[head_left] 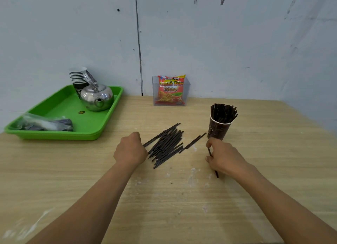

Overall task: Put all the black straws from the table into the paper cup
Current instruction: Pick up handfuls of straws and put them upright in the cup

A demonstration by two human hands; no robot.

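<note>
A pile of several black straws [166,145] lies on the wooden table [164,198] in front of me. A single straw [194,142] lies just right of the pile. A dark brown paper cup [218,129] stands upright to the right, packed with several black straws that stick out of its top. My left hand [130,149] rests with curled fingers at the pile's left edge, touching the straw ends. Just below the cup, my right hand [223,159] is closed around a black straw [216,173], whose lower end pokes out under the hand.
A green tray [60,108] at the back left holds a steel kettle [97,96], a stack of paper cups [78,79] and a plastic bag [45,124]. A clear box with a red snack packet [170,90] stands against the wall.
</note>
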